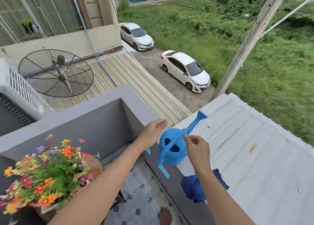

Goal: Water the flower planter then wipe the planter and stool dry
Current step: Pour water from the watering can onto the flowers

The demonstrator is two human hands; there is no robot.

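Note:
A blue plastic watering can (171, 148) stands on top of the grey balcony wall (95, 112), spout pointing away to the upper right. My left hand (153, 133) hovers just left of the can, fingers stretched out, holding nothing. My right hand (197, 148) is at the can's right side, fingers curled loosely and apart, not gripping it. A dark blue cloth (195, 187) lies crumpled on the wall under my right forearm. The flower planter (51, 170), a brown pot full of orange, red and purple blooms, sits at the lower left. The stool is hidden beneath it.
The balcony floor (141, 199) has patterned tiles, and a bare foot (166, 216) shows at the bottom. Beyond the wall lie a pale metal roof (246, 148), a mesh satellite dish (56, 73), two white cars and grass far below.

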